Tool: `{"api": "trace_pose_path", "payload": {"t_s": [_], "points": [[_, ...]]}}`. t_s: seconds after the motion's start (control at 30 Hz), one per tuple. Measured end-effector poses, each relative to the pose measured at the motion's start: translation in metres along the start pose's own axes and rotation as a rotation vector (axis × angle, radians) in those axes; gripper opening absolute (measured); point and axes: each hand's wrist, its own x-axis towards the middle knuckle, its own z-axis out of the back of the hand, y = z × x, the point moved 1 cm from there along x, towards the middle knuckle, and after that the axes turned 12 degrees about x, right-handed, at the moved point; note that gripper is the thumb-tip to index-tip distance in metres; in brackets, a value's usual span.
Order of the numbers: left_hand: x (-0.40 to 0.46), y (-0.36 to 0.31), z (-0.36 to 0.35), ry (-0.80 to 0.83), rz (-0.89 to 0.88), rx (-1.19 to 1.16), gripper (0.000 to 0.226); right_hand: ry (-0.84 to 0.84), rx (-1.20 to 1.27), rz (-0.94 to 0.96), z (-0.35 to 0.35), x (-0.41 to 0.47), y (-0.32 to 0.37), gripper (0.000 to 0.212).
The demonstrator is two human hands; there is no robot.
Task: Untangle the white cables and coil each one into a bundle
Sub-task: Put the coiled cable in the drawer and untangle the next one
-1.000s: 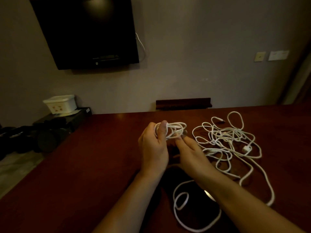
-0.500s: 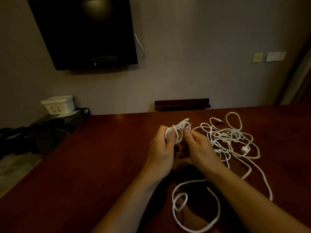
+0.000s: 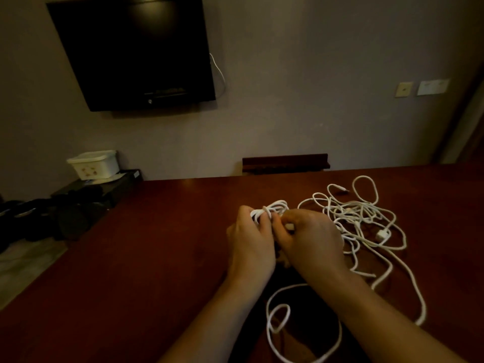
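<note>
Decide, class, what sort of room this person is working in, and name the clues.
Probably a hotel room or a bedroom: a dark television hangs on the wall, a long reddish wooden desk runs under it, and a white tissue box sits on a low black stand.

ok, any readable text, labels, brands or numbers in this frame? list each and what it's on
None can be read.
Television: small mark at the middle of its bottom bezel, too small and dark to read.
White wall plate: faint print, blurred.
White box: a printed pattern, no legible words.
White cables, cable bundle and table: no markings visible.
</note>
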Motion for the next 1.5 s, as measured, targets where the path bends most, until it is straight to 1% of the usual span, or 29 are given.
{"api": "trace_pose_path", "payload": {"t_s": [0.07,0.17,0.2,0.27,0.37,0.47,0.57,0.6,0.67,0.73,0.8,0.87,0.93,1.0,1.03,1.1,1.13,1.2,1.23,1.3,1.33,1.43,1.5], "points": [[0.002,0.001,0.004,-0.014,-0.001,-0.012,0.009,0.037,-0.104,0.051,0.004,0.0,0.005,0.023],[0.001,0.003,0.006,-0.072,-0.091,-0.006,0.022,0.136,-0.18,0.07,0.006,0.002,0.007,0.015],[0.001,0.002,0.008,-0.096,-0.109,-0.016,0.025,0.151,-0.142,0.06,0.006,0.002,0.007,0.012],[0.003,0.002,0.01,-0.107,-0.144,-0.031,0.029,0.146,0.019,0.018,0.006,0.003,0.006,0.014],[0.006,0.006,0.009,-0.045,-0.21,-0.087,0.033,0.087,0.203,-0.045,0.007,0.004,0.003,0.022],[0.002,0.004,0.009,0.01,-0.253,-0.118,0.037,0.043,0.239,-0.034,0.01,0.005,0.001,0.019],[0.002,0.004,0.007,0.112,-0.235,-0.274,0.04,0.017,0.3,-0.016,0.011,0.005,0.0,0.012],[0.003,0.004,0.006,0.113,-0.219,-0.303,0.04,0.004,0.331,-0.025,0.012,0.005,0.0,0.012],[0.004,0.003,0.007,0.051,-0.182,-0.313,0.037,-0.036,0.433,-0.059,0.014,0.005,-0.002,0.014],[0.006,0.002,0.007,-0.026,-0.138,-0.336,0.026,-0.049,0.579,-0.103,0.017,0.007,-0.002,0.011],[0.009,0.003,0.008,-0.088,-0.1,-0.375,0.017,-0.007,0.674,-0.115,0.016,0.007,-0.002,0.012],[0.013,0.006,0.01,-0.117,-0.086,-0.389,0.015,0.058,0.715,-0.129,0.013,0.006,0.0,0.017],[0.013,0.006,0.012,-0.113,-0.095,-0.399,0.015,0.111,0.746,-0.153,0.01,0.006,-0.002,0.019],[0.01,0.006,0.013,-0.118,-0.093,-0.377,0.015,0.146,0.671,-0.121,0.009,0.005,-0.003,0.023],[0.009,0.007,0.013,-0.138,-0.091,-0.332,0.017,0.144,0.565,-0.042,0.009,0.005,-0.004,0.026],[0.008,0.008,0.012,-0.182,-0.081,-0.24,0.017,0.113,0.302,0.174,0.009,0.004,0.0,0.028],[0.008,0.008,0.011,-0.194,-0.075,-0.216,0.017,0.105,0.207,0.261,0.009,0.004,0.002,0.027],[0.007,0.007,0.013,-0.182,-0.08,-0.177,0.015,0.119,0.105,0.355,0.009,0.005,0.004,0.023],[0.006,0.006,0.014,-0.159,-0.099,-0.165,0.014,0.12,0.104,0.367,0.009,0.005,0.004,0.022],[0.005,0.007,0.015,-0.124,-0.166,-0.139,0.011,0.115,0.214,0.318,0.009,0.006,0.0,0.02],[0.005,0.007,0.015,-0.121,-0.193,-0.116,0.013,0.111,0.292,0.277,0.009,0.006,-0.002,0.02],[0.004,0.006,0.013,-0.074,-0.206,-0.124,0.03,0.097,0.47,0.123,0.009,0.007,-0.002,0.033],[0.001,0.003,0.01,-0.019,-0.201,-0.15,0.04,0.048,0.609,-0.019,0.013,0.009,-0.003,0.041]]}}
